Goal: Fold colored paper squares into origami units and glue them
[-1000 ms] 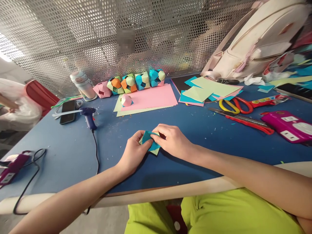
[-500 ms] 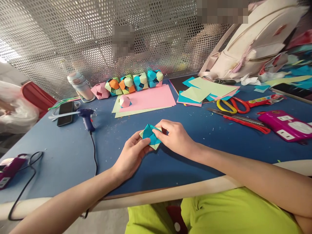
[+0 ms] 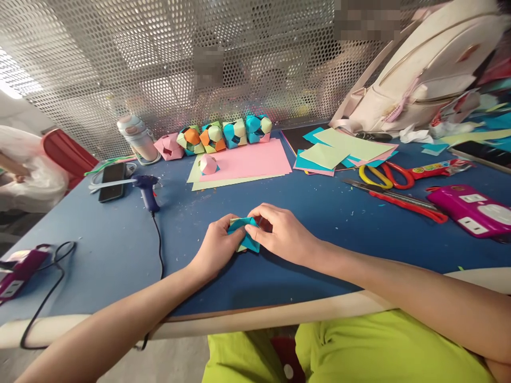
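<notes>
A folded origami piece [image 3: 250,244] of blue and pale green paper is held between both hands, just above the blue table [image 3: 191,287]. My left hand [image 3: 217,247] grips its left side, thumb on the front face. With thumb and fingers, my right hand [image 3: 279,231] pinches its upper right edge. The fingers behind the paper are partly hidden. Beyond the hands, a small pink and blue folded ball [image 3: 208,164] rests on pink paper sheets [image 3: 251,159].
Several folded paper balls [image 3: 212,137] line the mesh screen [image 3: 167,58]. On the left are a glue gun [image 3: 148,194], a phone [image 3: 113,181] and a bottle [image 3: 138,139]. To the right lie scissors [image 3: 375,176], a box cutter [image 3: 399,199], a purple power strip [image 3: 471,210] and a backpack [image 3: 423,69].
The paper piece has tilted, showing a different face with less pale green. Both hands have drawn closer together around it. The view has shifted slightly, so things appear further right.
</notes>
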Tool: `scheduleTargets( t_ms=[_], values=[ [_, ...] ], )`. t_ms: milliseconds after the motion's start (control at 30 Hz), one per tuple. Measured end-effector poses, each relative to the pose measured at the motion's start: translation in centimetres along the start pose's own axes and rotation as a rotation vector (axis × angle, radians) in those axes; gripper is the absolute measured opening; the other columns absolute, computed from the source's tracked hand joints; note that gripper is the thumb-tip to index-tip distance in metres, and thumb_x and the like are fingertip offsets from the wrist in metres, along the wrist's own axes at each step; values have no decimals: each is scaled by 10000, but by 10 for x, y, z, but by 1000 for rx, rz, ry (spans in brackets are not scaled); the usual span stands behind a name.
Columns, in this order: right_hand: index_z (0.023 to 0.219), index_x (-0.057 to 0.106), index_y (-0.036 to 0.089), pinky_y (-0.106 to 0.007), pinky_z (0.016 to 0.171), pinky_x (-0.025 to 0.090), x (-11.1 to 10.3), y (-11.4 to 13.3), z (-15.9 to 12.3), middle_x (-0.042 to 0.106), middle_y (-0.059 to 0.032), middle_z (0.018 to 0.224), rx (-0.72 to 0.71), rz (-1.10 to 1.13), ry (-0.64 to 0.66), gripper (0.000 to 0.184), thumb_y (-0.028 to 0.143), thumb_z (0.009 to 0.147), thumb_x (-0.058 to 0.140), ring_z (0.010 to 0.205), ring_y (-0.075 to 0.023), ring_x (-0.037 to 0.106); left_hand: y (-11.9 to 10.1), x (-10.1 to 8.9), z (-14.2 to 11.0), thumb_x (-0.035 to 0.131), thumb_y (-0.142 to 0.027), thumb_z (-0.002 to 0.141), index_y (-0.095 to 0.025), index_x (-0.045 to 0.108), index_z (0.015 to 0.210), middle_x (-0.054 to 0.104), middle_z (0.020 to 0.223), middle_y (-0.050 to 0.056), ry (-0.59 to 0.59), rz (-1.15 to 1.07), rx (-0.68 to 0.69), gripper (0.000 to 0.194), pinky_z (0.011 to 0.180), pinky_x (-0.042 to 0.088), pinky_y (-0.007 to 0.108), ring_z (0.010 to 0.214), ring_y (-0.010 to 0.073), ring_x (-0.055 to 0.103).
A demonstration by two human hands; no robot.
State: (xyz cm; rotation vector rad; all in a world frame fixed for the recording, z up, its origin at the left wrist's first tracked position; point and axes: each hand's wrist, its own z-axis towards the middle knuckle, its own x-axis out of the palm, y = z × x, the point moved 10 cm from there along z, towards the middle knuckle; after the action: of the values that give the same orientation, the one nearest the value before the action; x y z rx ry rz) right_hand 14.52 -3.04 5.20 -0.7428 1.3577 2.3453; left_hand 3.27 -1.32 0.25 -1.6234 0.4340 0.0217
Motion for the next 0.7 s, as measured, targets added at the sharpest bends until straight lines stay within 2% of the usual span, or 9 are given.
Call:
scheduleTargets(
  t_ms=[100, 167, 267, 467, 600, 700],
  values=[
    [667, 490, 187, -224, 554, 335, -1, -1, 1, 465, 32, 623, -10, -19, -17, 147, 137, 793, 545, 570, -98, 429, -14, -2, -1, 563, -262, 765, -168, 604, 700, 501, 565, -56, -21, 230, 94, 122, 509, 333, 201, 559, 97, 428],
    [598, 431, 189, -224, 532, 305, -4, -1, 1, 424, 44, 571, -15, -20, -56, 231, 126, 793, 536, 537, -89, 390, -22, -5, -3, 569, -251, 762, -173, 624, 753, 547, 611, -51, -73, 272, 145, 96, 542, 359, 202, 600, 104, 466],
    [592, 453, 185, -226, 516, 291, -11, -3, 1, 435, 45, 556, 19, 14, -107, 232, 167, 803, 547, 519, -82, 375, -22, -11, -4, 615, -271, 742, -171, 621, 816, 592, 679, -42, -143, 146, 134, 124, 557, 394, 205, 615, 107, 497],
    [621, 501, 181, -225, 511, 297, -18, -12, 0, 436, 53, 531, 120, 100, -162, 184, 220, 794, 550, 510, -82, 357, -13, -5, -4, 686, -341, 724, -160, 652, 881, 620, 728, -17, -124, -147, 115, 241, 603, 415, 211, 667, 114, 522],
    [623, 494, 185, -226, 515, 303, -15, -11, 0, 422, 55, 534, 138, 135, -151, 179, 233, 789, 536, 515, -85, 358, -11, -9, -3, 664, -339, 755, -159, 659, 792, 592, 680, -26, -154, -165, 144, 183, 587, 383, 210, 637, 105, 488],
    [639, 505, 184, -221, 519, 326, -10, -10, -2, 467, 45, 559, 152, 171, -111, 170, 252, 791, 539, 522, -87, 393, -11, -10, -1, 663, -329, 757, -156, 659, 764, 593, 668, -27, -144, -154, 140, 172, 599, 386, 215, 637, 107, 488]
  ],
)
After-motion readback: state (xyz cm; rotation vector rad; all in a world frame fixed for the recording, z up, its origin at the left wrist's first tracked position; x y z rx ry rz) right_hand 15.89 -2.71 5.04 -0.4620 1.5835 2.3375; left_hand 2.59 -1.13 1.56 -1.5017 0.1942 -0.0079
